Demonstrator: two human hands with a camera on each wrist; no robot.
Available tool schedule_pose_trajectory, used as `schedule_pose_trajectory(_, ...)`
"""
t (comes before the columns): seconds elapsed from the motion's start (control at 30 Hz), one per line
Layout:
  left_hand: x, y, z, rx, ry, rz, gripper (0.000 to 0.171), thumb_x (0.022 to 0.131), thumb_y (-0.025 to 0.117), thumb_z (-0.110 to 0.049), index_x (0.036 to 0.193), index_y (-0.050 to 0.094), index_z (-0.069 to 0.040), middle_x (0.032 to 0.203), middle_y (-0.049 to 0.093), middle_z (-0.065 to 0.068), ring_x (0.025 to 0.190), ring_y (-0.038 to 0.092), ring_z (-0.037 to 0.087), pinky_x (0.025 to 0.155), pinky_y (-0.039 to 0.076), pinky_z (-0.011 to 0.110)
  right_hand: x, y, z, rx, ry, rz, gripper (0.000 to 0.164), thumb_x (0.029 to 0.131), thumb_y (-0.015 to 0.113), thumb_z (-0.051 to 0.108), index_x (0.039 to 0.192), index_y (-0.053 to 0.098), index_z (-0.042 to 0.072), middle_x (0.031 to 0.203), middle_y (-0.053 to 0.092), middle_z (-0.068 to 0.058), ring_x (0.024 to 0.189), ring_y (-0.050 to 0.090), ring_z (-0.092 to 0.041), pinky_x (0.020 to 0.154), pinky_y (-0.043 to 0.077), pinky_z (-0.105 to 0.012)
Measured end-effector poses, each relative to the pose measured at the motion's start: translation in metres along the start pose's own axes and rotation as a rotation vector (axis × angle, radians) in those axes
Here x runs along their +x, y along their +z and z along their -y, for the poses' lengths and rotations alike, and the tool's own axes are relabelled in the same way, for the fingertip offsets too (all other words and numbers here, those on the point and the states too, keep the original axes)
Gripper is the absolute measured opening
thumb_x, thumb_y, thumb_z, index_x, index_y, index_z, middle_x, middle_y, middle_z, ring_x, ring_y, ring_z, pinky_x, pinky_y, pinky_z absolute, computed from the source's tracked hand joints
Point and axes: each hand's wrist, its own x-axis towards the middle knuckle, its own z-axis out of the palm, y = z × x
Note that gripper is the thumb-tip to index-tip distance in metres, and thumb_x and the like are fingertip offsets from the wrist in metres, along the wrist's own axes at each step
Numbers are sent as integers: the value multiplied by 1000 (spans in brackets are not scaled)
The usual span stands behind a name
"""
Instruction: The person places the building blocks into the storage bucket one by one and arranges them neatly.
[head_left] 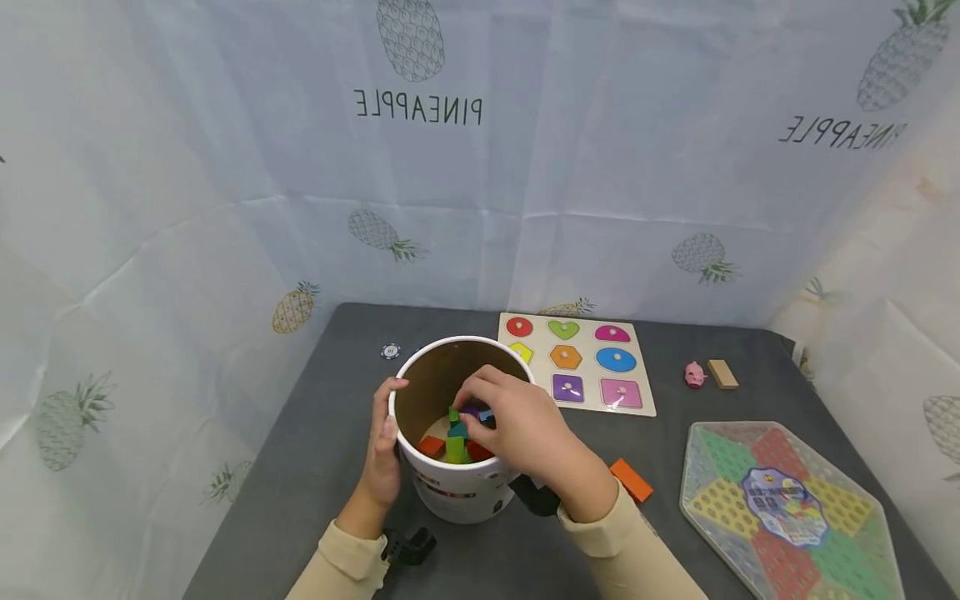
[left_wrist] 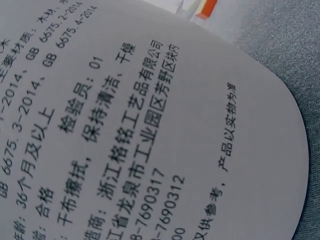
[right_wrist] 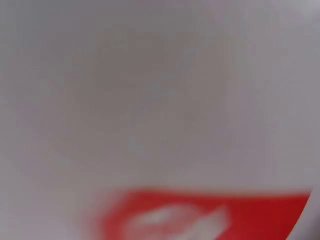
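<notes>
A white bucket (head_left: pixel 453 498) with a printed side stands on the table, holding several coloured wooden blocks, among them an orange one (head_left: pixel 431 447) and a light green one (head_left: pixel 455 450). My left hand (head_left: pixel 384 454) holds the bucket by its left side, a fingertip over the rim. My right hand (head_left: pixel 517 417) reaches in over the right rim, thumb and forefinger pinching a small green block (head_left: pixel 453 414). In the left wrist view, the bucket's wall (left_wrist: pixel 200 125) with printed text fills most of the picture. The right wrist view shows a blurred pale surface with a red print (right_wrist: pixel 260 212).
Behind the bucket lies a shape puzzle board (head_left: pixel 588 400). To the right are an orange block (head_left: pixel 631 481), a pink pig figure (head_left: pixel 694 375), a plain wooden block (head_left: pixel 722 374) and a hexagonal game box (head_left: pixel 787 508). A poker chip (head_left: pixel 390 352) lies behind left. Pineapple-print curtains (head_left: pixel 480 167) enclose the table.
</notes>
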Motion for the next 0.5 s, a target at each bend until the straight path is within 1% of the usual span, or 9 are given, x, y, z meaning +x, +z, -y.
schedule_pose_trajectory(0.1,-1,0,0,8,9,1,52,98,23,-33,140,26,-2,140,29,19,121,31,42,97,30,45,-13,0,-9,155,-42,-152,20,85,71,18,104,66,22,116,53,11,107,51,-7,87,47,-29)
schedule_pose_trajectory(0.17,-2,0,1,7,26,5,52,98,23,-31,139,25,-1,140,28,20,121,32,42,96,31,45,-26,1,-20,212,-47,-274,24,84,71,11,107,67,19,119,52,6,114,48,-12,92,45,-33)
schedule_pose_trajectory(0.2,-2,0,1,-1,34,7,52,98,22,-31,139,25,0,140,28,20,120,31,42,96,31,45,-33,1,-27,212,-33,-325,25,84,70,9,108,66,17,120,52,4,115,47,-14,93,44,-35)
schedule_pose_trajectory(0.23,-2,0,1,-6,41,8,52,98,22,-30,139,25,1,140,28,21,120,31,43,95,31,45,-39,1,-35,185,-5,-368,26,84,70,8,109,66,16,120,52,1,114,47,-17,94,44,-38)
schedule_pose_trajectory(0.27,-2,0,1,-10,45,9,51,98,22,-30,139,25,1,140,28,22,120,30,44,96,30,45,-46,2,-45,146,41,-399,27,84,70,8,109,66,16,118,53,0,113,48,-19,94,44,-40)
schedule_pose_trajectory(0.3,-1,0,1,-14,46,8,51,98,22,-30,139,25,1,140,27,23,120,30,45,95,30,46,-53,3,-55,101,102,-410,28,83,71,8,109,66,16,116,54,-2,111,49,-20,93,44,-42)
schedule_pose_trajectory(0.37,0,0,1,-16,44,7,51,98,23,-30,139,25,0,141,26,24,120,28,47,95,29,46,-68,6,-78,6,240,-384,29,82,73,11,110,66,14,113,55,-6,107,50,-25,91,43,-47)
schedule_pose_trajectory(0.43,1,0,1,-13,38,6,51,98,23,-31,139,25,-1,141,26,25,120,27,48,95,28,46,-86,9,-100,-90,406,-295,32,82,74,15,113,65,12,115,55,-10,108,50,-31,91,41,-52)
schedule_pose_trajectory(0.5,2,0,2,-16,34,9,52,98,23,-32,139,25,-1,141,26,26,120,27,49,95,28,46,-105,13,-118,-150,562,-174,38,81,76,19,116,64,10,117,54,-16,107,48,-36,89,40,-56)
